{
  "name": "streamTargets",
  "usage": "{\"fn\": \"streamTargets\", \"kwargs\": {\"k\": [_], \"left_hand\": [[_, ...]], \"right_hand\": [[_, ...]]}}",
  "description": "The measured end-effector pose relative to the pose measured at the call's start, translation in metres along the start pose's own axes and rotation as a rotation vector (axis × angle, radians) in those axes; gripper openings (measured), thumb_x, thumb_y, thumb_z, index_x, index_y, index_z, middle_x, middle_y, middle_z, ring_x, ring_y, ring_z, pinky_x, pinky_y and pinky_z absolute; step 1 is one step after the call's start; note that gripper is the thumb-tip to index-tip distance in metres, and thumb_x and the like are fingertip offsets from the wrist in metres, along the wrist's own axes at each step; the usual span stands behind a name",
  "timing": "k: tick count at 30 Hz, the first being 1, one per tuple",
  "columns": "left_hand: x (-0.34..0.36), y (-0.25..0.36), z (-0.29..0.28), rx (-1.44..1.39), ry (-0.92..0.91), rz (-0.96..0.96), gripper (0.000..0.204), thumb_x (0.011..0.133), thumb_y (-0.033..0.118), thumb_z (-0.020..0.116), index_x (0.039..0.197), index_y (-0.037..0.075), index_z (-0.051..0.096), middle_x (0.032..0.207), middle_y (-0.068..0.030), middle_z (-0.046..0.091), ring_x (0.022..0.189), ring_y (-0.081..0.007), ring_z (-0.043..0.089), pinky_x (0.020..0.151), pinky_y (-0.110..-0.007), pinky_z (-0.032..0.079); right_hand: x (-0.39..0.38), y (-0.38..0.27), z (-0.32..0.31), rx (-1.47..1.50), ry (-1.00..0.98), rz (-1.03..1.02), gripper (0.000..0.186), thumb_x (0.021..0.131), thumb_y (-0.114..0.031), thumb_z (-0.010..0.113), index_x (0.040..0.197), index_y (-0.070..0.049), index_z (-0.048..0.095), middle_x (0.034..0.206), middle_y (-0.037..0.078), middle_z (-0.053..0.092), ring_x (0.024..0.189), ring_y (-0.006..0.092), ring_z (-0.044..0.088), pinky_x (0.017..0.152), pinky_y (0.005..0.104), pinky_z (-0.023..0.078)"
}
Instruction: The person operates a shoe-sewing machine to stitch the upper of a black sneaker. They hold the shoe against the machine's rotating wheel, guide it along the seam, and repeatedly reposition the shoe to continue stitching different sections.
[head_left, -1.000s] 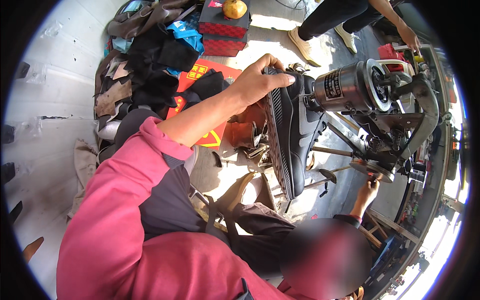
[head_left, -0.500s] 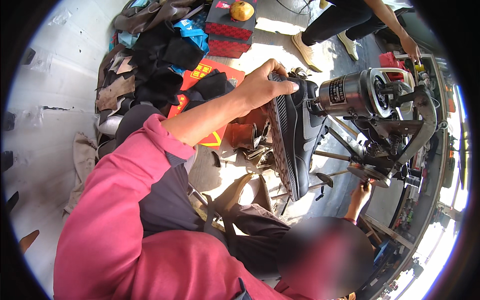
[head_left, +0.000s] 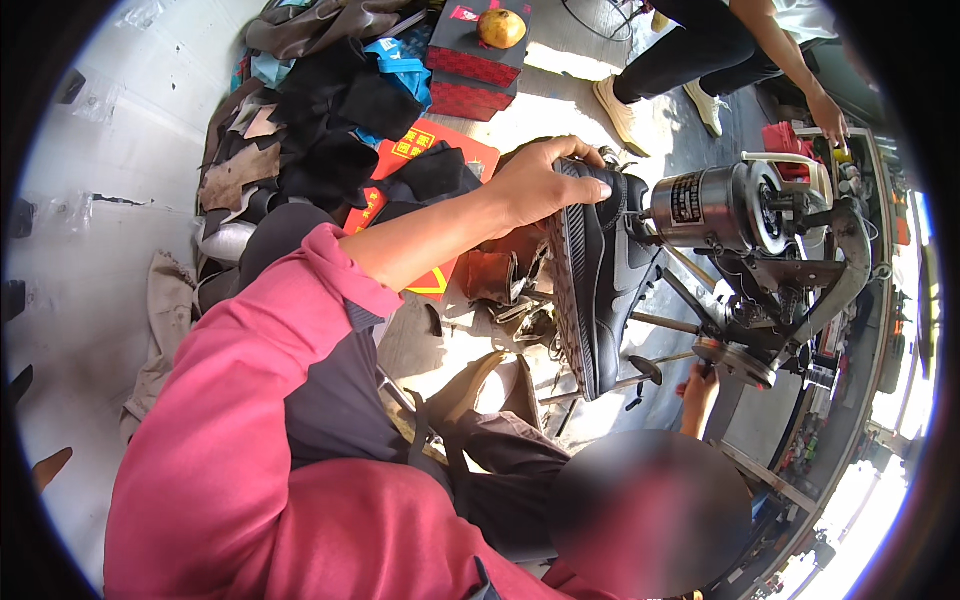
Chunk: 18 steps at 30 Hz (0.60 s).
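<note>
A black shoe [head_left: 603, 320] with a ridged sole hangs on its side, its upper against the needle end of a metal shoe-sewing machine [head_left: 700, 208]. My left hand [head_left: 562, 187] grips its top end, thumb on the upper and fingers over the sole edge. Below the machine's cylinder-shaped head sits a round handwheel [head_left: 735, 362]. My right hand [head_left: 697, 388] is closed round the small crank handle at the wheel's near side; the handle is mostly hidden by the fingers.
Leather scraps [head_left: 240, 180] and dark cloth pile up at the left. Stacked red-and-black boxes [head_left: 475, 70] carry a round yellowish fruit [head_left: 501, 28]. A person in dark trousers [head_left: 690, 45] stands at the far right, one hand [head_left: 827, 115] reaching beside a cluttered shelf [head_left: 870, 300].
My right hand has swung left along the handwheel's near side with the crank handle. The shoe stays at the machine in my left hand. The whole view has shifted slightly.
</note>
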<state>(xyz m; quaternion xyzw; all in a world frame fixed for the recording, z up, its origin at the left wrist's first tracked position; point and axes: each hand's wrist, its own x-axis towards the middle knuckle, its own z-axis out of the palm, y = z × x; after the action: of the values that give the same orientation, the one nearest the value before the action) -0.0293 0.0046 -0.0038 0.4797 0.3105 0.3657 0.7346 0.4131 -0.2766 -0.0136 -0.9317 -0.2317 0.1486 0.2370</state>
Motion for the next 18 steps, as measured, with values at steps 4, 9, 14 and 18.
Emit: {"fn": "streamTargets", "kwargs": {"k": [4,9,14,18], "left_hand": [[0.005,-0.007,-0.003,-0.017,-0.054,-0.008,0.04,0.088,0.025,0.081,0.122,0.005,0.071,0.111,-0.0041,0.069,0.109,-0.0135,0.063,0.103,-0.03,0.045],[0.005,-0.006,-0.008,0.003,-0.115,0.004,0.047,0.088,0.028,0.083,0.128,0.005,0.072,0.118,-0.0064,0.069,0.11,-0.0155,0.065,0.105,-0.032,0.047],[0.006,0.003,-0.013,0.125,-0.163,0.029,0.053,0.088,0.027,0.084,0.135,0.006,0.071,0.131,-0.0062,0.068,0.119,-0.0149,0.064,0.104,-0.03,0.049],[0.012,0.004,-0.019,0.08,-0.254,-0.076,0.06,0.089,0.027,0.085,0.141,0.006,0.067,0.127,-0.0063,0.071,0.117,-0.0159,0.066,0.106,-0.03,0.049]], "right_hand": [[-0.036,-0.043,-0.017,0.197,-0.144,-0.224,0.023,0.105,-0.024,0.066,0.11,-0.002,0.068,0.08,0.004,0.064,0.05,0.0111,0.055,0.049,0.0263,0.042],[-0.014,-0.026,-0.076,0.219,0.388,-0.294,0.021,0.105,-0.019,0.064,0.114,0.0,0.067,0.083,0.003,0.063,0.058,0.0101,0.05,0.052,0.0269,0.04],[-0.007,-0.004,-0.002,0.052,0.03,-0.038,0.023,0.103,-0.024,0.066,0.108,-0.002,0.064,0.073,0.006,0.061,0.044,0.0156,0.058,0.041,0.031,0.044],[-0.04,-0.042,-0.009,0.131,-0.176,-0.251,0.024,0.104,-0.026,0.067,0.104,-0.002,0.066,0.072,0.002,0.06,0.05,0.0125,0.06,0.05,0.0258,0.044]]}}
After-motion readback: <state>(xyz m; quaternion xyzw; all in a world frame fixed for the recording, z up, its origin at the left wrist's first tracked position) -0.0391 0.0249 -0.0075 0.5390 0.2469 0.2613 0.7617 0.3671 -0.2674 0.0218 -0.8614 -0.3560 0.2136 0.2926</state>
